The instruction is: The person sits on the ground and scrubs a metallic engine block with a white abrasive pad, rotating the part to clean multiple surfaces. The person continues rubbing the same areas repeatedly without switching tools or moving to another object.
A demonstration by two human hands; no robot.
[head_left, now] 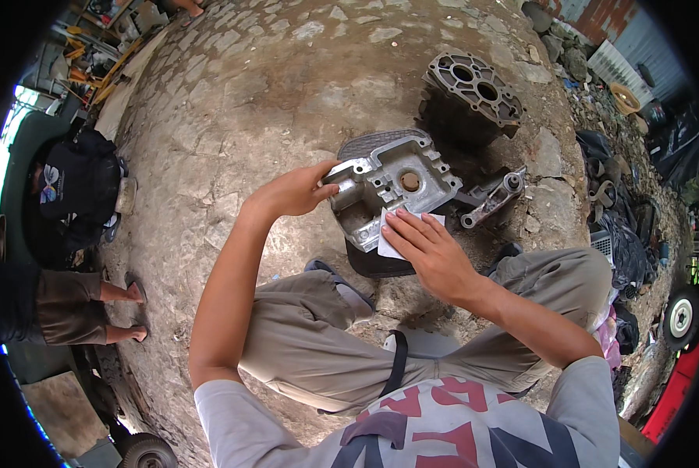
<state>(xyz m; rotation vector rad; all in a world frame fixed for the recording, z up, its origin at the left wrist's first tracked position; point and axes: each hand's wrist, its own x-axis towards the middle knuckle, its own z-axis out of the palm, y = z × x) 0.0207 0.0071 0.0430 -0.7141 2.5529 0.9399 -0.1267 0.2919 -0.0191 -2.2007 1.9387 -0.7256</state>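
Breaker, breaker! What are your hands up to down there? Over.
Left hand gripping left edge of metal casting. Right hand over white sheet, at casting's near edge. Metal arm close by, right; nothing visibly blocking hands.

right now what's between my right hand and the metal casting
A white sheet lies between your right hand and the metal casting, seen in the head view.

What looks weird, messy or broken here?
The black plastic on the right looks messy, crumpled in a heap of clutter beside the floor. Nothing looks clearly broken or spilled around the metal casing, which the left hand touches while the right hand presses a white sheet.
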